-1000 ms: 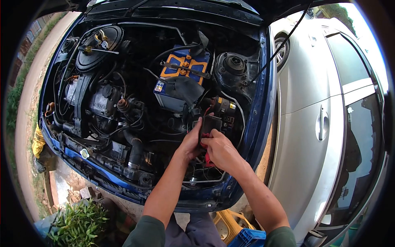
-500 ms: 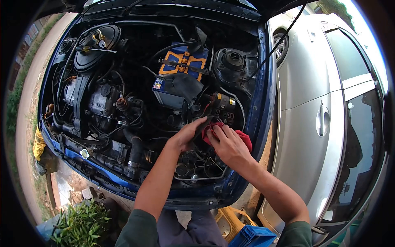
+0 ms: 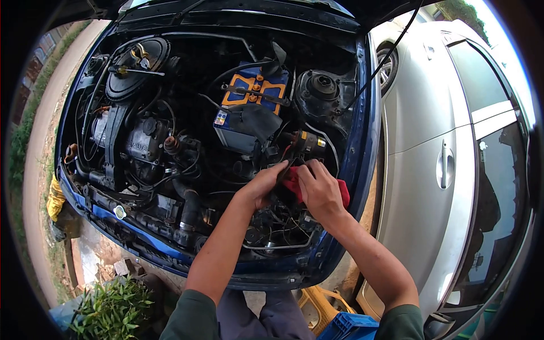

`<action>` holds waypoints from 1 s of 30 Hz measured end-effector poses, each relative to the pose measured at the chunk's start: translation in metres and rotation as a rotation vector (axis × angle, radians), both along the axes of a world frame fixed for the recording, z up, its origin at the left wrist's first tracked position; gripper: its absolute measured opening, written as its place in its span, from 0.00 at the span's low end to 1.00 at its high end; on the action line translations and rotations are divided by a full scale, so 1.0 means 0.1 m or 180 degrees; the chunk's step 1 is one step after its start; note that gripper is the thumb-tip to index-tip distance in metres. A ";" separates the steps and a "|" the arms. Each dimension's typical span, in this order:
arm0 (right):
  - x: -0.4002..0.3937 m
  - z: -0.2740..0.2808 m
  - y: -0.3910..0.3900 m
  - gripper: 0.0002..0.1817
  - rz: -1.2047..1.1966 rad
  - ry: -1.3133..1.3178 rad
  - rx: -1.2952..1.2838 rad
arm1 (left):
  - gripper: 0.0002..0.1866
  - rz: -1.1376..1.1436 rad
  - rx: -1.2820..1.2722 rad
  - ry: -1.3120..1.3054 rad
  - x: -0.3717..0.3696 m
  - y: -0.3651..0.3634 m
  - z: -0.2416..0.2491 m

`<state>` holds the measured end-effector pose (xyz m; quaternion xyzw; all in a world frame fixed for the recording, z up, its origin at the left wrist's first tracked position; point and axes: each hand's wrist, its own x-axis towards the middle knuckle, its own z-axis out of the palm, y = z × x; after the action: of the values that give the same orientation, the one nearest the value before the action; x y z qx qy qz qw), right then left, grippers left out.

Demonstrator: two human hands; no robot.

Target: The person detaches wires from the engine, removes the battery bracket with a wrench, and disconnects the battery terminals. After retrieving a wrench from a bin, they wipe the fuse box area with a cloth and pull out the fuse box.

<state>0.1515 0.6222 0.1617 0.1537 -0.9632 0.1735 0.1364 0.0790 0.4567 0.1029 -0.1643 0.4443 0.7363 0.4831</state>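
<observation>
My right hand is closed on a red cloth, which bunches out on both sides of the fingers. Close beside it, my left hand grips a dark, flat part, its thumb along the upper edge. The fingers on the far side of that part are hidden. The cloth lies against or very near this part; the contact is covered by my right fingers. Just above both hands sits a black cylindrical component with a yellow label. Thin wires and hoses run below them.
A blue and orange battery stands beyond my hands. A screwdriver and a yellow-handled tool lie on the round air filter housing. A silver car is parked at the right. A blue crate is below.
My right hand has shifted slightly right and up, its fingers drawn in more over the red cloth. My left hand keeps its grip. The whole view has moved a little.
</observation>
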 end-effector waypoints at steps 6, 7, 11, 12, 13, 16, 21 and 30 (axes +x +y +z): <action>0.11 0.33 0.11 0.12 0.0971 -0.0068 0.0461 | 0.22 -0.0078 0.0088 -0.0033 -0.01 -0.07 -0.05; 0.15 0.36 0.06 0.11 0.0693 -0.0248 0.0681 | 0.22 -0.0089 0.0089 -0.0008 -0.02 -0.06 -0.04; 0.16 0.26 0.05 0.10 0.0466 -0.0375 0.0929 | 0.24 -0.0097 0.0029 0.0040 -0.04 -0.01 -0.06; 0.14 0.27 0.06 0.10 0.0463 -0.0376 0.0925 | 0.24 -0.0190 -0.0096 0.0054 -0.05 -0.03 0.04; 0.10 0.30 0.07 0.12 0.0831 -0.0151 0.0964 | 0.25 -0.0277 -0.0220 0.0066 -0.07 -0.04 0.10; 0.05 0.21 0.15 0.19 0.1453 0.0261 0.1100 | 0.26 -0.0611 -0.0383 0.0086 -0.15 -0.09 0.14; 0.23 0.19 0.00 0.31 0.1208 -0.0524 0.1295 | 0.31 -0.0962 -0.0692 0.0467 -0.20 -0.19 0.24; 0.22 -0.12 -0.20 0.34 0.0721 -0.0058 0.3096 | 0.41 -0.1216 -0.1133 0.0737 -0.26 -0.11 0.33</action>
<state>0.1739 0.6019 0.1500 0.3016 -0.9109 -0.2807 0.0208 0.0535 0.4454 0.1362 -0.0746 0.6418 0.5562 0.5227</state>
